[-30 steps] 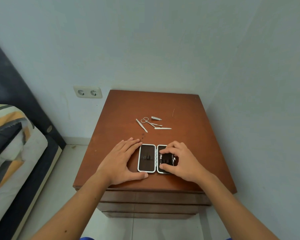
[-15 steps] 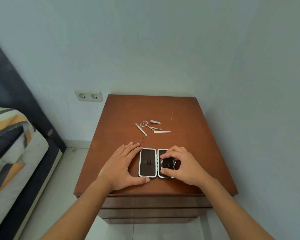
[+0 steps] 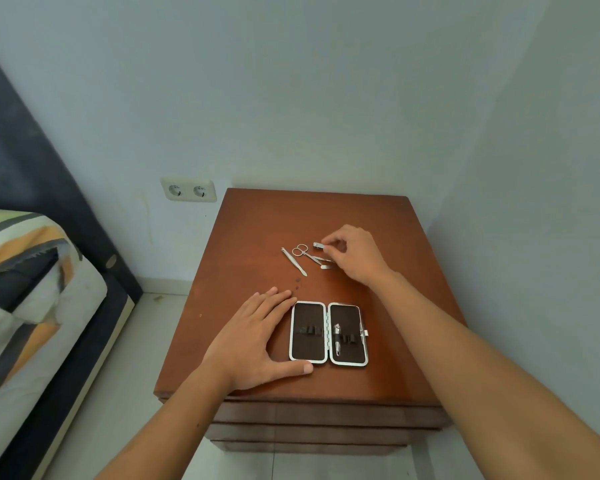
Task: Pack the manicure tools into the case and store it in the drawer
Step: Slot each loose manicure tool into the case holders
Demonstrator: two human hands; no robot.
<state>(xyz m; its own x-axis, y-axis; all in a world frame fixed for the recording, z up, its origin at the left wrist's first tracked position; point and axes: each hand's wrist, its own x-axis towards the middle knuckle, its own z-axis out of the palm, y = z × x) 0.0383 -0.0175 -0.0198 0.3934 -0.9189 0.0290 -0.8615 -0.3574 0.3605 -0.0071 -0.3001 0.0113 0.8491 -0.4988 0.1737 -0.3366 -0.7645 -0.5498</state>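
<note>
An open manicure case (image 3: pixel 328 334) with white rims and dark lining lies near the front of the wooden nightstand (image 3: pixel 257 220). One metal tool (image 3: pixel 337 339) sits under the strap in its right half. My left hand (image 3: pixel 257 337) rests flat against the case's left side, thumb at its front corner. Further back lie tweezers (image 3: pixel 294 261), small scissors (image 3: pixel 305 253) and a nail file (image 3: pixel 326 267), partly hidden. My right hand (image 3: pixel 355 256) pinches a small nail clipper (image 3: pixel 318 245) with its fingertips there.
Drawer fronts (image 3: pixel 323 420) show below the nightstand's front edge, all shut. A bed with a striped blanket (image 3: pixel 25 289) stands to the left. A double wall socket (image 3: pixel 189 190) is on the back wall. A wall runs close along the right.
My right hand left the case's right half and reached back to the loose tools, closing its fingertips on the small clipper. My left hand stayed beside the case.
</note>
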